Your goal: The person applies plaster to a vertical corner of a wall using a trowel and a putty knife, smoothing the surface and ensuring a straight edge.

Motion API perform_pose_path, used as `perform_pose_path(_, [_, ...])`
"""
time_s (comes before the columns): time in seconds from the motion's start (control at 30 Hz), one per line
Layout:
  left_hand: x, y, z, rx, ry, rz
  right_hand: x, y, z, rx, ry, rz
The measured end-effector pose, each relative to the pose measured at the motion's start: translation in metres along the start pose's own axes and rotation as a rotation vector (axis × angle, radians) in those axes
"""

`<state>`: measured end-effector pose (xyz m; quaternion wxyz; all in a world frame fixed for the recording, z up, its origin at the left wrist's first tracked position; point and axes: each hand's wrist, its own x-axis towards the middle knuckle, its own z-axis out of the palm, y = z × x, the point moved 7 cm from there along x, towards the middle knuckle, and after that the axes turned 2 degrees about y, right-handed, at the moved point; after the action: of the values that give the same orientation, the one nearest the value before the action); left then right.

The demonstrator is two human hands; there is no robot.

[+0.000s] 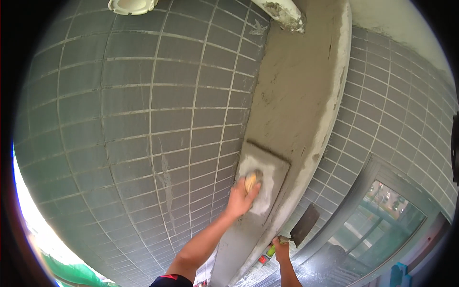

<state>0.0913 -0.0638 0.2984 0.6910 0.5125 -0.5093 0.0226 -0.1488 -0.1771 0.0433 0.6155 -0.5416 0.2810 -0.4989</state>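
The flat rectangular float (273,168) lies against the wet mortar strip (299,91), just off centre toward 4 o'clock, its long axis running roughly from between 12 and 1 down to between 6 and 7, much as the strip does. Your left hand (240,198) is the nearer, fingers curled closed around the yellowish grip (252,182). From your right hand (282,249), the float lies between 11 and 12 o'clock, well apart; that hand is wrapped around the green handle of a trowel (306,225), blade pointing toward 1 o'clock. Beyond the float, dark tiles (129,119) spread toward 9 o'clock, a white pipe (282,14) sits at 12, and a framed window (389,225) near 4.
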Motion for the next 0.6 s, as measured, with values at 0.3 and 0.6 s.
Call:
perform_pose_path(0.3, [0.175, 0.144, -0.013, -0.199, -0.021, 0.115, 0.001, -0.004, 0.002, -0.046, -0.007, -0.026])
perform_pose_path(0.6, [0.173, 0.227, -0.016, -0.349, -0.189, 0.142, 0.000, -0.033, -0.006, -0.110, 0.081, -0.079])
